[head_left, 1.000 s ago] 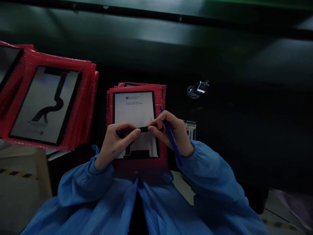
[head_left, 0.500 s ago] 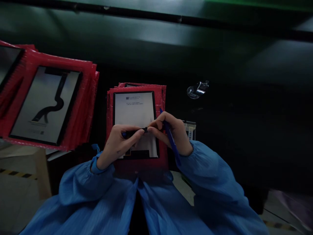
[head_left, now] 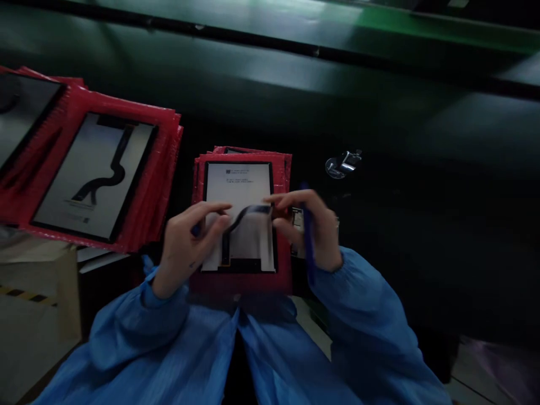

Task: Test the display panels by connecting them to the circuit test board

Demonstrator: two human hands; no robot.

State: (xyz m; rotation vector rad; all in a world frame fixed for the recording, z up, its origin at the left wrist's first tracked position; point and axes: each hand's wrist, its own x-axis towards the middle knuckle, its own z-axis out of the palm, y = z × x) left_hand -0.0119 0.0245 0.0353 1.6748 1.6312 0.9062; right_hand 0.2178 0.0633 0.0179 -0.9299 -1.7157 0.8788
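Note:
A display panel point(head_left: 248, 191) lies on a red bubble-wrap bag, its pale back up with small print near the top. From its lower left, a dark flex cable point(head_left: 241, 216) bends up and right across it. My left hand point(head_left: 188, 242) is over the panel's left edge, thumb and index finger apart; a small dark blue piece point(head_left: 196, 229) sits inside its curled fingers, its kind unclear. My right hand point(head_left: 314, 228) is at the right edge, holding a blue pen point(head_left: 309, 242) across its fingers. Its fingertips are by the cable's free end; blur hides whether they touch.
Red bubble-wrap bags point(head_left: 166, 169) are stacked at the left, with another panel point(head_left: 97, 180) and its cable on top. A shiny metal tally counter point(head_left: 343, 164) lies at the right. Partly behind my right hand is a small labelled item point(head_left: 297, 225). A cardboard box point(head_left: 42, 281) stands lower left.
My hands have moved apart from their meeting point over the panel. The flex cable's end, pinched between them before, now lies stretched toward the right edge. The view has shifted slightly.

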